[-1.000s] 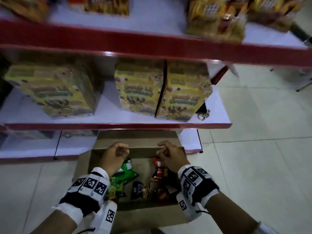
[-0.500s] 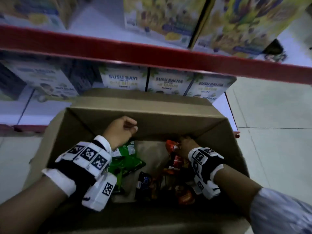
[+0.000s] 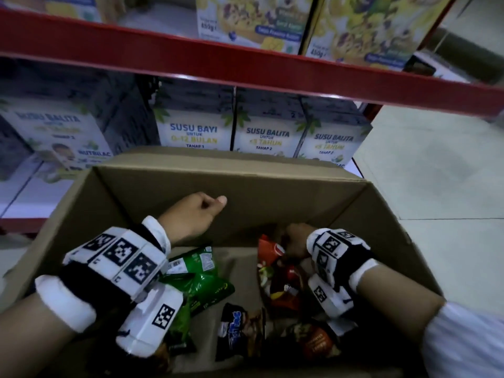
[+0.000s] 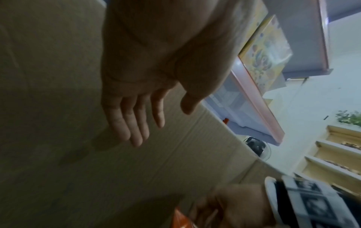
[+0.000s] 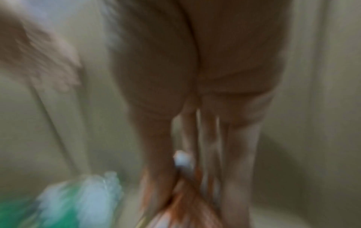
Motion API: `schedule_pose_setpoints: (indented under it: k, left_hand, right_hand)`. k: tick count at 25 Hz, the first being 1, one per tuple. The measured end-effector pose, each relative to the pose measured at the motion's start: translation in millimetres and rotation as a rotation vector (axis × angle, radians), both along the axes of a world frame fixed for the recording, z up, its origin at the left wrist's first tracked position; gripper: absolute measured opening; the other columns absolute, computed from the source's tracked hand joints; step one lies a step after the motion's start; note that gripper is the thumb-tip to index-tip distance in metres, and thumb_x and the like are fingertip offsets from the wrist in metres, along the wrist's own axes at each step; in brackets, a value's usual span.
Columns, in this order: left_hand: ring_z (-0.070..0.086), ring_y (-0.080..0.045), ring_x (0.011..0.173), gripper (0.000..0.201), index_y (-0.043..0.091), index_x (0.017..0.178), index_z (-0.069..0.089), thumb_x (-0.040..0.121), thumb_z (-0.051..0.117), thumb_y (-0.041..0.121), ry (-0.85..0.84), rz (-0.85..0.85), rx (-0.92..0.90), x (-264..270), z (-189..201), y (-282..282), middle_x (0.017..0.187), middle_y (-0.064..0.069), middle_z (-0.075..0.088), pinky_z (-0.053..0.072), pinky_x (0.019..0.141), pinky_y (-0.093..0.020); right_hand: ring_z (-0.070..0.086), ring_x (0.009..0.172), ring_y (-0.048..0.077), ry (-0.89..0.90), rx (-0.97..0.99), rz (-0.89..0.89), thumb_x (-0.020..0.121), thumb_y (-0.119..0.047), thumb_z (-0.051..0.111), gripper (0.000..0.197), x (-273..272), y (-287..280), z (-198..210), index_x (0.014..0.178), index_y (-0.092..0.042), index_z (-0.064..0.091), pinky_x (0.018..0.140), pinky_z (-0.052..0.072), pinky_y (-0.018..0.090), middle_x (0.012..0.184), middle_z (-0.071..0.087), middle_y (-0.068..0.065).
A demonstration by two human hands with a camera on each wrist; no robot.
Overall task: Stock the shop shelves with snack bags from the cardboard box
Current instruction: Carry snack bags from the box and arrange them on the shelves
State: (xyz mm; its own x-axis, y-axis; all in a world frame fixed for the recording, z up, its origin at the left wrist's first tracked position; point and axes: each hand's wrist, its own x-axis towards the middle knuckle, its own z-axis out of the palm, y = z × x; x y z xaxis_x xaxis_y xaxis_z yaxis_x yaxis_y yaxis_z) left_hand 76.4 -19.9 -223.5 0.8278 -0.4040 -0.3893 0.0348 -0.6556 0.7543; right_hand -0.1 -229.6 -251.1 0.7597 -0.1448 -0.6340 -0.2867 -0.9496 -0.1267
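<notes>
An open cardboard box (image 3: 229, 170) stands on the floor in front of the lowest shelf. Inside lie green snack bags (image 3: 207, 279), a black bag (image 3: 240, 328) and red-orange bags (image 3: 268, 252). My left hand (image 3: 201, 211) hovers inside the box by its far wall. In the left wrist view its fingers (image 4: 136, 131) hang relaxed and hold nothing. My right hand (image 3: 296, 241) is low in the box's right half. In the blurred right wrist view, thumb and fingers (image 5: 185, 169) pinch the top of a red-orange bag (image 5: 187, 208), beside a green bag (image 5: 58, 205).
A red-edged shelf (image 3: 245, 64) juts out above the box, with cereal boxes (image 3: 253, 20) on it. White milk-powder boxes (image 3: 193, 132) stand on the lowest shelf just behind the box. Tiled floor (image 3: 436, 186) lies to the right.
The view has dropped closer over the box. My right hand has gone from the box's rim down onto the red-orange bag. My left hand has stayed near the far wall.
</notes>
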Motion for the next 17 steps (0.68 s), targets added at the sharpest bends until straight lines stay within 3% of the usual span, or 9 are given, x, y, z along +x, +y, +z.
schedule_pose_setpoints:
  k: [1, 3, 5, 7, 9, 11, 14, 16, 17]
  left_hand:
    - [0.062, -0.026, 0.103, 0.064, 0.009, 0.106, 0.061, 0.088, 0.031, 0.063, 0.040, -0.044, -0.001, -6, 8, 2, 0.111, -0.012, 0.067, 0.042, 0.102, -0.040]
    - [0.065, -0.024, 0.099, 0.100, 0.009, 0.105, 0.061, 0.063, 0.011, 0.083, 0.106, -0.113, -0.013, -17, 25, 9, 0.107, -0.011, 0.069, 0.043, 0.101, -0.042]
    - [0.063, -0.026, 0.103, 0.108, 0.022, 0.106, 0.056, 0.042, 0.004, 0.092, 0.159, -0.093, -0.100, -24, 45, 18, 0.103, -0.006, 0.067, 0.046, 0.099, -0.043]
    - [0.055, -0.035, 0.119, 0.110, 0.032, 0.123, 0.051, 0.042, 0.011, 0.096, 0.279, -0.030, -0.325, -29, 59, 27, 0.115, -0.007, 0.065, 0.041, 0.103, -0.051]
    - [0.059, -0.028, 0.118, 0.086, 0.037, 0.123, 0.055, 0.058, 0.032, 0.088, 0.284, 0.024, -0.588, -38, 72, 35, 0.118, -0.006, 0.067, 0.043, 0.102, -0.048]
    - [0.067, -0.021, 0.107, 0.057, 0.032, 0.123, 0.058, 0.077, 0.050, 0.064, 0.183, 0.117, -0.729, -44, 82, 42, 0.118, -0.006, 0.069, 0.051, 0.095, -0.041]
    - [0.072, -0.021, 0.092, 0.043, 0.020, 0.118, 0.060, 0.084, 0.052, 0.047, 0.096, 0.189, -0.867, -50, 92, 50, 0.101, -0.006, 0.075, 0.059, 0.072, -0.031]
    - [0.073, -0.019, 0.084, 0.033, 0.021, 0.107, 0.061, 0.086, 0.049, 0.044, 0.043, 0.179, -0.905, -54, 101, 57, 0.092, -0.001, 0.076, 0.057, 0.060, -0.024]
    - [0.073, -0.018, 0.084, 0.032, 0.022, 0.106, 0.061, 0.087, 0.048, 0.043, 0.016, 0.170, -0.911, -55, 103, 60, 0.092, 0.000, 0.076, 0.057, 0.060, -0.022]
  right_hand:
    - [0.061, 0.102, 0.023, -0.035, 0.067, 0.009, 0.085, -0.026, 0.068, 0.035, 2, 7, 22, 0.115, -0.008, 0.064, 0.071, 0.042, 0.026, 0.119, 0.065, 0.011]
    - [0.063, 0.090, 0.015, -0.142, 0.207, -0.002, 0.076, -0.031, 0.077, 0.036, 8, 23, 71, 0.109, -0.019, 0.066, 0.068, 0.045, 0.022, 0.106, 0.070, 0.001]
    - [0.066, 0.085, 0.013, -0.286, 0.305, 0.005, 0.071, -0.035, 0.080, 0.042, 7, 43, 119, 0.108, -0.025, 0.064, 0.073, 0.051, 0.021, 0.099, 0.069, -0.006]
    - [0.064, 0.087, 0.013, -0.413, 0.351, 0.042, 0.068, -0.041, 0.080, 0.052, 3, 61, 150, 0.114, -0.025, 0.062, 0.079, 0.054, 0.028, 0.103, 0.067, -0.007]
    - [0.063, 0.092, 0.011, -0.500, 0.389, 0.093, 0.069, -0.048, 0.077, 0.058, -5, 78, 168, 0.122, -0.029, 0.058, 0.081, 0.052, 0.028, 0.107, 0.063, -0.010]
    - [0.062, 0.099, 0.011, -0.590, 0.489, 0.084, 0.073, -0.048, 0.073, 0.057, -13, 89, 176, 0.124, -0.030, 0.056, 0.086, 0.053, 0.031, 0.114, 0.061, -0.008]
    - [0.054, 0.119, 0.016, -0.759, 0.531, -0.074, 0.069, -0.055, 0.072, 0.083, -11, 88, 177, 0.140, -0.031, 0.036, 0.098, 0.049, 0.040, 0.139, 0.048, 0.000]
    - [0.053, 0.122, 0.021, -0.695, 0.690, -0.199, 0.058, -0.060, 0.072, 0.111, -8, 86, 173, 0.149, -0.035, 0.013, 0.100, 0.047, 0.043, 0.143, 0.045, 0.004]
    - [0.058, 0.117, 0.024, -0.600, 0.851, -0.260, 0.055, -0.055, 0.073, 0.114, -7, 86, 169, 0.149, -0.035, 0.012, 0.099, 0.047, 0.045, 0.137, 0.052, 0.007]
